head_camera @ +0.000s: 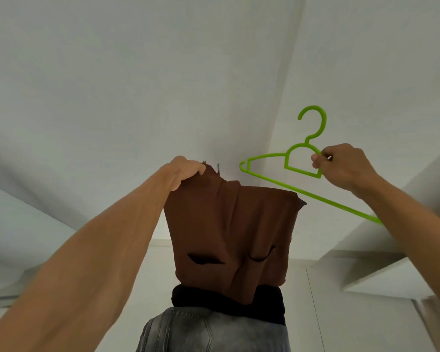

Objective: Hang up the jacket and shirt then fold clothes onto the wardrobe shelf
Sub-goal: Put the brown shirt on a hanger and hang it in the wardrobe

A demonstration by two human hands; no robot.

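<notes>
Holding both arms raised in front of me, I have the brown jacket (229, 232) pinched at its top edge in my left hand (186, 171), fingers closed tight over the fabric so the garment hangs down between my arms. Two dark slit pockets show low on its front, and its upper right corner droops loose just under the hanger's lower bar. A small metal piece glints at the fabric edge beside my left knuckles; I cannot tell what it is. My right hand (341, 166) is closed around the green plastic hanger (300, 161), gripping it at the neck where the inner loop meets the right shoulder, with the hook pointing up and the whole hanger tilted, its left tip higher than the right arm, which runs down behind my right forearm. The two hands are apart, the hanger close beside the jacket's top. Below the jacket I see a black garment (226, 301) and grey denim (214, 331). White walls (137, 85) fill the background.
</notes>
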